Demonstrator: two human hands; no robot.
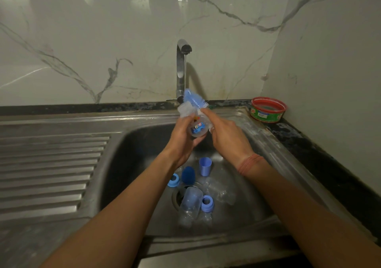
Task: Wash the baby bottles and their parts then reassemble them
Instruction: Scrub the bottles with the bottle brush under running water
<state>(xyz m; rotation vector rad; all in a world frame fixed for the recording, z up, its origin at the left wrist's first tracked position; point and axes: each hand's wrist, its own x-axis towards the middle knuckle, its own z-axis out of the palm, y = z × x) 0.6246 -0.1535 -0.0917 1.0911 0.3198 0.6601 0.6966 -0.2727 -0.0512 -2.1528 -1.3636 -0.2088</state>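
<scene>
My left hand [182, 139] grips a clear baby bottle [195, 126] with a cartoon car print, held tilted over the sink under the tap. My right hand [224, 132] holds the handle of a blue-and-white bottle brush [194, 98], whose bristle head lies against the bottle's upper end. In the steel sink [132, 164] below lie a clear bottle [190, 205], another clear bottle [221, 191], two blue collar rings [173, 180] [207, 203], a dark blue sponge tip [188, 174] and a blue cap [205, 165].
A chrome tap [181, 68] runs a thin stream of water. A red and green tub of dish soap [268, 109] stands on the dark counter at the back right. The ribbed drainboard [51, 171] stretches to the left. Marble wall behind.
</scene>
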